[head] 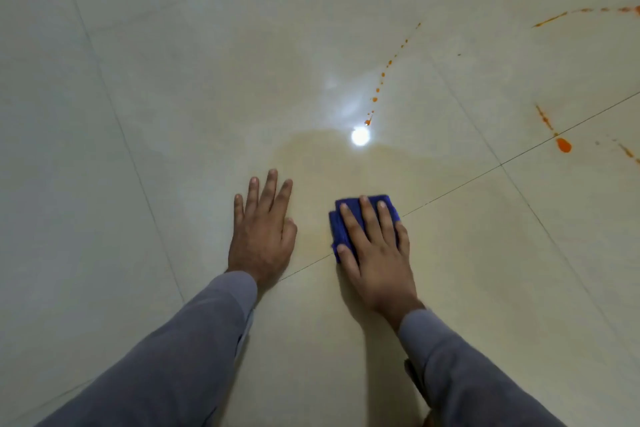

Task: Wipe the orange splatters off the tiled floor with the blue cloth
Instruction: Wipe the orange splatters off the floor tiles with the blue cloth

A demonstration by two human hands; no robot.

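**Press flat and wipe towards the drops**

Two grey sleeves (180, 357) reach forward. The left hand (263, 229) lies spread on the floor (104, 149) as support. The right hand (374, 253), fingers straight, presses the folded blue cloth (341, 225) down just beside it. Orange drops (374, 99) lie ahead and to the right. It seems best to keep even pressure and turn the cloth to avoid smearing.

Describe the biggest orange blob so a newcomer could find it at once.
Start at the bright light glare on the tiled floor, ahead of the right hand pressing the blue cloth. Look far right, level with it, just this side of the thin tile joint. The blob is a solid teardrop, while its neighbours are thin streaks.
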